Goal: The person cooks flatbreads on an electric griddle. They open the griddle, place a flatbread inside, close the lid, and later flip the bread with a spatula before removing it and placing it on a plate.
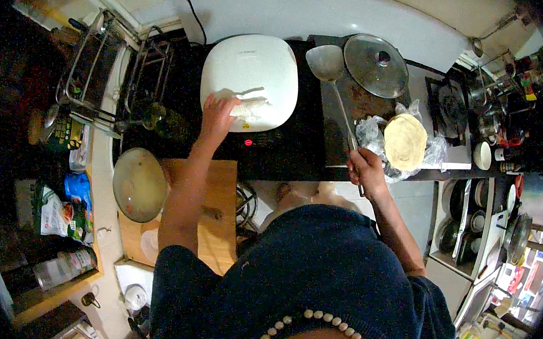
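The left hand (221,112) grips a crumpled white cloth or tissue (250,108) over the near edge of a white, rounded-square appliance lid (252,63) on the dark table (302,153). The right hand (367,170) is closed around the handle of a metal wok spatula (326,63), its blade pointing far and left. Just right lies a pale flat dough round (405,142) on clear plastic wrap (370,131); beyond it, a glass pot lid (376,66).

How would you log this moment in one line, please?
left hand: holds crumpled white cloth or tissue on white rounded-square lid | right hand: grips metal wok spatula | pale flatbread on clear plastic
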{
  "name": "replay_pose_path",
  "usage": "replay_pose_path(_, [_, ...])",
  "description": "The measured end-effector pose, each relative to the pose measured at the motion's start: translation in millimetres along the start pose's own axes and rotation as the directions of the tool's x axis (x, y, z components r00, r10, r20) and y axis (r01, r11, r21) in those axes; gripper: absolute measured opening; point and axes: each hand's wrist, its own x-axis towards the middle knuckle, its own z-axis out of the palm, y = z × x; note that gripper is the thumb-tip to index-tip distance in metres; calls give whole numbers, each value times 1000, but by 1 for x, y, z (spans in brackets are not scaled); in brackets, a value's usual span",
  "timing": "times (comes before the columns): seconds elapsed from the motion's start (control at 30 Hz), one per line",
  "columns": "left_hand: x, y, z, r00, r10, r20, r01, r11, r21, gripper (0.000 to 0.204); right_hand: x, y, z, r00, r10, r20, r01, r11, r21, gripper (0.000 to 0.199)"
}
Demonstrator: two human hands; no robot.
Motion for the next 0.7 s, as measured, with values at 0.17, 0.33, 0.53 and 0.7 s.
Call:
replay_pose_path(0.17, [29,-8,-22,997,-14,72,10,998,56,37,10,-5,-12,996,-7,-90,5,1000,-21,18])
replay_pose_path(0.33, [111,-18,-79,976,-78,204,80,997,1,31,15,-16,-14,992,5,-128,-2,1000,23,21])
replay_pose_path(0.53, [188,-47,-106,980,-89,177,98,994,-46,33,14,-20,-27,996,-35,-82,31,998,-60,17])
replay_pose_path(0.7, [257,-74,-117,934,-40,356,89,989,-120,25,5,-20,-36,986,-16,-165,13,1000,-19,17])
